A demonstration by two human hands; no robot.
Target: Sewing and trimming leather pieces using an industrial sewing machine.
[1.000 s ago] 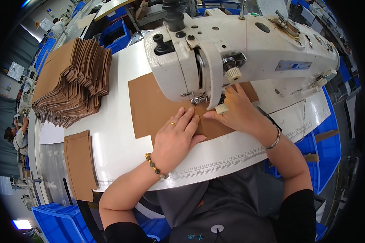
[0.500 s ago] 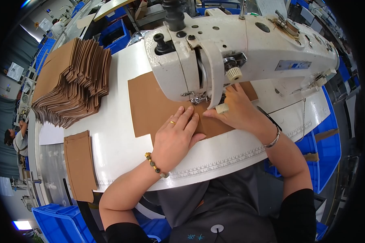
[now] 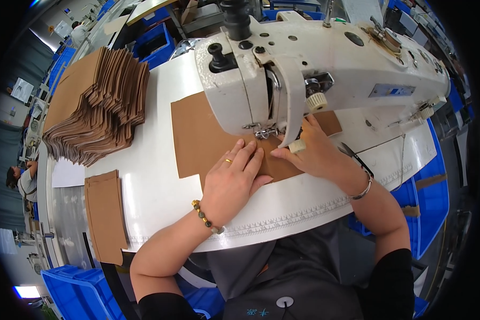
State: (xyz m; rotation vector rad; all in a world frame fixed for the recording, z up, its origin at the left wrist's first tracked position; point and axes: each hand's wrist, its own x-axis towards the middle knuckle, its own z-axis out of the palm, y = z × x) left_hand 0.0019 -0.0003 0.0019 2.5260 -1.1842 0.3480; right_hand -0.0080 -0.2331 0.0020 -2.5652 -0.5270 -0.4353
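Note:
A flat brown piece of fabric or leather-like sheet (image 3: pixel 189 138) lies on the white table under the needle area of a white sewing machine (image 3: pixel 256 64). My left hand (image 3: pixel 234 173) rests flat on the piece with fingers stretched, their tips just in front of the presser foot (image 3: pixel 265 132). On the right part of the sheet lies my right hand (image 3: pixel 317 149), its thumb pointing toward the presser foot and its fingers reaching up beside the machine head. Those fingertips are partly hidden by the machine. Dark-handled scissors or snips (image 3: pixel 356 158) lie beside my right wrist.
A tall stack of brown pieces (image 3: pixel 93 101) stands at the table's left. Nearer me, another stitched brown piece (image 3: pixel 104 216) lies by the left edge. A printed ruler (image 3: pixel 282 223) runs along the front edge. Blue bins (image 3: pixel 82 293) stand around the table; a person (image 3: pixel 28 178) is far left.
The view has shifted slightly, so the machine appears a little farther right. Both hands stay on the brown piece in nearly the same pose, and more of the snips shows beside my right wrist.

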